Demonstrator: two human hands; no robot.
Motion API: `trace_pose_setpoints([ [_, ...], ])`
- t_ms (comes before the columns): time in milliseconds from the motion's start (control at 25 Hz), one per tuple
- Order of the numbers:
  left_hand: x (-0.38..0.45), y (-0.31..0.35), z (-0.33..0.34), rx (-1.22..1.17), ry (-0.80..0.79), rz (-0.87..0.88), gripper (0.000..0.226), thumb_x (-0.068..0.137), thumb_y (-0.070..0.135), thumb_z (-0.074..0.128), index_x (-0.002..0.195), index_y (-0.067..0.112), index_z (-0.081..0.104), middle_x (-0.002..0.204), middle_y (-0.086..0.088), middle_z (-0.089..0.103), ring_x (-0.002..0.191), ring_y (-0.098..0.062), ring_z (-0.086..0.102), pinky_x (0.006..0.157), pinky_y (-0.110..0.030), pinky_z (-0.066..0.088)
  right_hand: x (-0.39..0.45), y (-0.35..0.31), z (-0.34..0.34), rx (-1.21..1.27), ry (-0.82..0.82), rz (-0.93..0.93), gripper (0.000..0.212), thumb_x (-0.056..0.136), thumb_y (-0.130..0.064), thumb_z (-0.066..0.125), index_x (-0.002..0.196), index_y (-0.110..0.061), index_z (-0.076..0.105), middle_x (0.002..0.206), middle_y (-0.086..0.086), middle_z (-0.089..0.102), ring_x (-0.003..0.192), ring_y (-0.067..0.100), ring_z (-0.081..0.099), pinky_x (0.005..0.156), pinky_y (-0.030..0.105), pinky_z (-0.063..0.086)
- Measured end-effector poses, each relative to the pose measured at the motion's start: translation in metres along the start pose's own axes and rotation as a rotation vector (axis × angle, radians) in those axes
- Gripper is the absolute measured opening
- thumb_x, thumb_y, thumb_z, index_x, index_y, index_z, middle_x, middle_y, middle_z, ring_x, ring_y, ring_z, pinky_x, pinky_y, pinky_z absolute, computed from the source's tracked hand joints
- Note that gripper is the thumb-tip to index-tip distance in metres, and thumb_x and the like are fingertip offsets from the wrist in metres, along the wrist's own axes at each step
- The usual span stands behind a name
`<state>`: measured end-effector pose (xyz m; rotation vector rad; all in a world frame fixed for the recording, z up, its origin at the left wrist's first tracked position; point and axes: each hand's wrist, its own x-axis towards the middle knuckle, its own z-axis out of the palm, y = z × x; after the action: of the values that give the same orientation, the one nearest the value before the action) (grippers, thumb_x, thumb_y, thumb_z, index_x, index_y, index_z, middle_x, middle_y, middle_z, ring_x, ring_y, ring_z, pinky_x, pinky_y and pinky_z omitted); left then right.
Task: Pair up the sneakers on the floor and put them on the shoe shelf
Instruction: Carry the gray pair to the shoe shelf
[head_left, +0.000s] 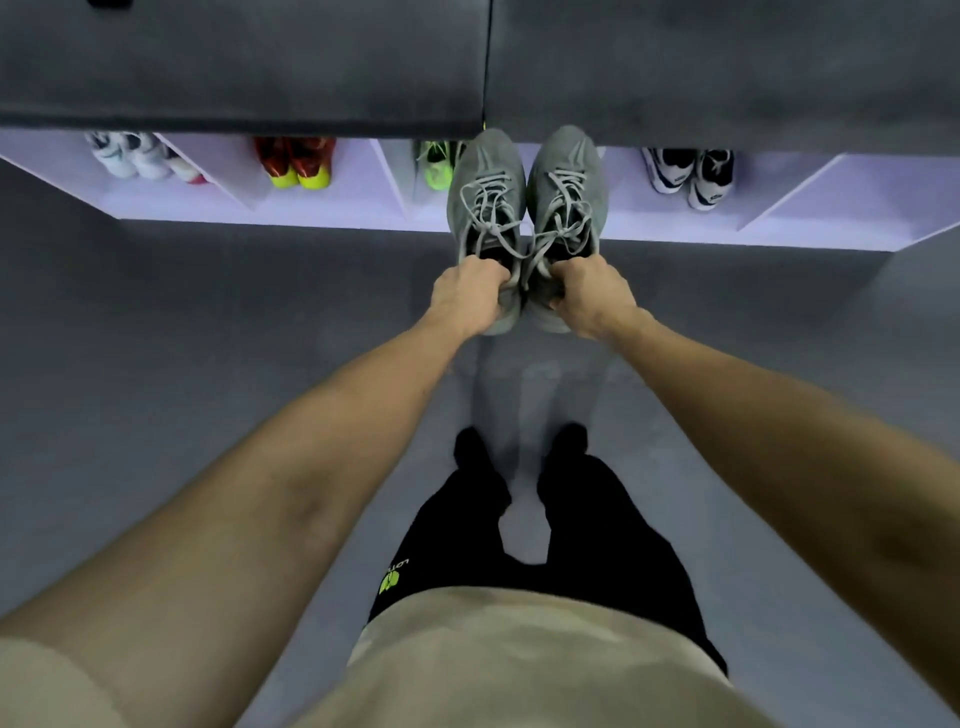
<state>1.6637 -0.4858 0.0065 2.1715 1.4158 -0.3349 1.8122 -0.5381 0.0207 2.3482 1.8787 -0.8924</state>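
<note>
2 grey suede-like sneakers (524, 208), laced, side by side; left hand (465, 296) grips 1 heel, right hand (589, 296) other; shelf (363, 208) beyond fingers.

Indoor shoe-storage area, likely a home entryway: a low white shoe shelf (332, 205) with divided compartments holds paired sneakers, set under grey cabinet doors (244, 62) on grey floor (208, 322).

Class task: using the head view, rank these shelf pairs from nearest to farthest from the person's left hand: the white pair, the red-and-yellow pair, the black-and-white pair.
Measured from the left hand:
1. Red-and-yellow pair, in the shelf compartment up and to its left.
2. Black-and-white pair, in a compartment to the right.
3. White pair, in the far-left compartment.
</note>
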Motion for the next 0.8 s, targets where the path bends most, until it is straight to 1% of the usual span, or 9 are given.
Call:
trace_pose_setpoints([
  [120,0.056,-0.022,0.037,0.003,-0.017,-0.013,0.007,0.081,0.016,0.065,0.082,0.019,0.059,0.097,-0.012,0.062,0.095,-0.041,0.061,0.073,-0.037,0.047,0.057,0.02,0.042,-0.007,-0.027,0.002,0.025,0.087,-0.02,0.056,0.109,-0.011,0.064,0.109,0.022,0.061,0.099,0.045,0.058,0.076,0.042,0.046],
  [240,0.113,-0.045,0.088,0.003,-0.008,-0.022,0.007,0.081,0.016,0.064,0.084,0.02,0.06,0.097,-0.013,0.062,0.095,-0.042,0.061,0.071,-0.036,0.044,0.112,0.047,0.094,-0.012,-0.033,-0.01,0.022,0.087,-0.016,0.054,0.106,-0.01,0.063,0.108,0.022,0.061,0.098,0.045,0.058,0.074,0.041,0.045],
  [360,0.176,-0.067,0.145,0.017,0.005,-0.026,0.008,0.082,0.016,0.065,0.088,0.021,0.063,0.1,-0.013,0.063,0.097,-0.041,0.061,0.073,-0.037,0.045,0.17,0.078,0.149,-0.003,-0.02,-0.012,0.02,0.086,-0.015,0.053,0.104,-0.009,0.062,0.107,0.023,0.061,0.097,0.045,0.058,0.074,0.042,0.046],
  [520,0.249,-0.091,0.209,0.038,0.018,-0.02,0.01,0.083,0.015,0.066,0.091,0.021,0.063,0.102,-0.012,0.062,0.098,-0.04,0.061,0.075,-0.039,0.046,0.236,0.111,0.213,-0.022,-0.006,-0.018,0.022,0.087,-0.014,0.052,0.106,-0.01,0.062,0.107,0.022,0.061,0.096,0.046,0.058,0.075,0.042,0.046],
  [680,0.31,-0.11,0.245,0.055,0.047,-0.015,0.013,0.085,0.018,0.066,0.098,0.022,0.065,0.104,-0.011,0.063,0.099,-0.039,0.061,0.075,-0.038,0.046,0.295,0.133,0.25,-0.031,0.006,-0.018,0.025,0.086,-0.011,0.052,0.11,-0.013,0.061,0.108,0.02,0.06,0.097,0.044,0.059,0.076,0.041,0.047],
  [800,0.365,-0.122,0.256,0.068,0.078,0.005,0.021,0.086,0.018,0.065,0.106,0.024,0.065,0.108,-0.011,0.063,0.1,-0.037,0.061,0.078,-0.037,0.048,0.344,0.147,0.265,-0.017,0.043,-0.018,0.026,0.087,-0.014,0.054,0.112,-0.015,0.06,0.11,0.02,0.061,0.1,0.043,0.059,0.083,0.044,0.05],
])
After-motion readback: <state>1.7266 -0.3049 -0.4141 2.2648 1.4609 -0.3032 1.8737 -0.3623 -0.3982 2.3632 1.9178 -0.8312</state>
